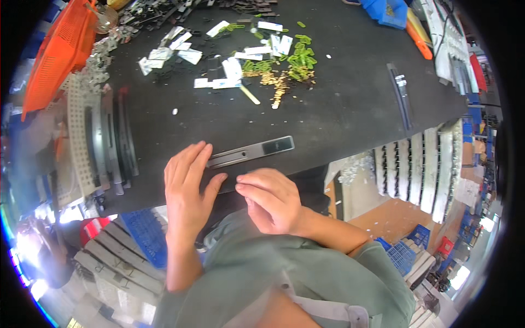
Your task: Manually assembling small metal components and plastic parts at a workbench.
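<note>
A long grey metal bar with a slot and a dark inset panel at its right end lies slantwise near the front edge of the table. My left hand is at the bar's left end, fingers stretched out and thumb apart; its fingertips touch or nearly touch the metal. Closer to me than the bar, my right hand is closed, thumb and fingers pressed together. Anything in that pinch is too small or hidden to make out.
Beyond the bar on the dark table lie white labelled strips, green plastic clips and small brass-coloured pieces. An orange basket stands far left, a blue bin far right. A dark strip lies at right.
</note>
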The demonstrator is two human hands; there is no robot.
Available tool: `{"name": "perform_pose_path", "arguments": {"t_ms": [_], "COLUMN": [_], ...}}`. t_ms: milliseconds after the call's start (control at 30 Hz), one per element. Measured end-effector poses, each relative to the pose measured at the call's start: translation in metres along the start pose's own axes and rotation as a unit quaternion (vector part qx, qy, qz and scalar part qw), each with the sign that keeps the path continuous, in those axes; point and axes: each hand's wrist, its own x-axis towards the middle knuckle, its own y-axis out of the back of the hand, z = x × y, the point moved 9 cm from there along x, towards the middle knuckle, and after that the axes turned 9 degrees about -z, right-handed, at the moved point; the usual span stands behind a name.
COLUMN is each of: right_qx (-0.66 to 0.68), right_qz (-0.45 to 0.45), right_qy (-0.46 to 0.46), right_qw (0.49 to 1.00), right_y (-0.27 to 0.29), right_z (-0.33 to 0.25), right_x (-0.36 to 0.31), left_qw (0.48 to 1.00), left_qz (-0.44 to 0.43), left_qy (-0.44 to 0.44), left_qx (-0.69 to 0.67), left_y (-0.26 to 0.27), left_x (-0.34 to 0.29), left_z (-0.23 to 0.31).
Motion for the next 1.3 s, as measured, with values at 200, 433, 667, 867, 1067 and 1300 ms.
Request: {"name": "perform_pose_path", "arguments": {"t_ms": [200, 433, 667, 867, 1067, 1300], "right_qx": [0.521, 0.365, -0.342, -0.654, -0.620, -0.600], "right_qz": [0.057, 0.174, 0.126, 0.113, 0.127, 0.095], "right_qy": [-0.401, -0.398, -0.437, -0.302, -0.490, -0.363], "right_qw": [0.751, 0.823, 0.822, 0.685, 0.600, 0.706], "right_y": [-0.029, 0.078, 0.255, 0.281, 0.311, 0.273], "right_z": [0.048, 0.056, 0.114, 0.152, 0.158, 0.166], "right_x": [-0.036, -0.050, -0.066, -0.054, -0.063, -0.064], "left_qw": [0.983, 0.964, 0.933, 0.957, 0.946, 0.980], "left_qz": [-0.023, -0.096, 0.006, 0.034, 0.016, 0.084], "left_qy": [0.076, 0.014, 0.097, 0.092, 0.044, 0.058], "left_qx": [-0.167, -0.247, -0.348, -0.273, -0.321, -0.170], "left_y": [-0.023, -0.045, -0.047, -0.034, -0.034, 0.038], "left_x": [-0.010, -0.007, -0.008, -0.013, -0.009, 0.005], "left_z": [0.013, 0.048, -0.022, -0.012, -0.014, -0.040]}}
